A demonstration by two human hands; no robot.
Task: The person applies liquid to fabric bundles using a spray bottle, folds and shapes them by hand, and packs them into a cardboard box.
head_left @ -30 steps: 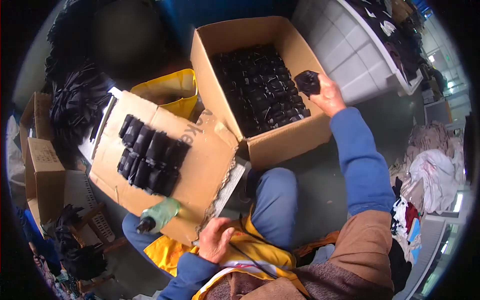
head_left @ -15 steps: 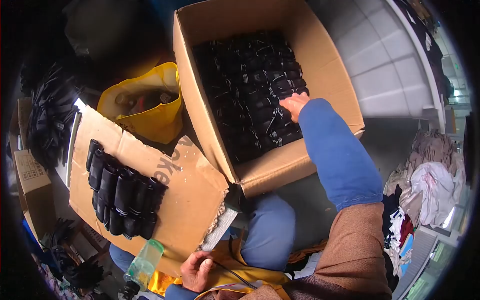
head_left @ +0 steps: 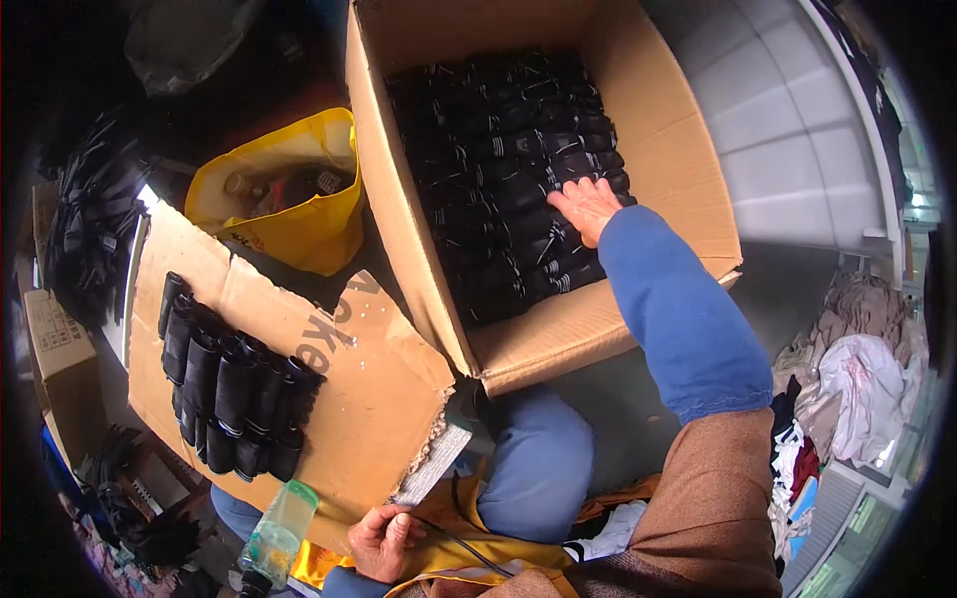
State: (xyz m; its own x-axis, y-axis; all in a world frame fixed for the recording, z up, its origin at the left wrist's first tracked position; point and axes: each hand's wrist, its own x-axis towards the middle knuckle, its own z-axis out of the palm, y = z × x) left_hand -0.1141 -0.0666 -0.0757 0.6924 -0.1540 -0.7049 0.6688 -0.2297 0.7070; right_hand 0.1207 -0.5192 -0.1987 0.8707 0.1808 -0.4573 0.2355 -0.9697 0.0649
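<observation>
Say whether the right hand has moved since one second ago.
Yes: the right hand moved inward from the cardboard box's right rim to the black rolls.

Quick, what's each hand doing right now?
Left hand: curled; whether it grips the dark cord, can't tell.
Right hand: at the black rolls in the box; grip unclear.

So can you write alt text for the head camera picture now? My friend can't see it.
A person's right hand touches black rolls packed in a box. The left hand is near a cardboard sheet bearing more rolls, with a yellow bag beside the box.
</observation>
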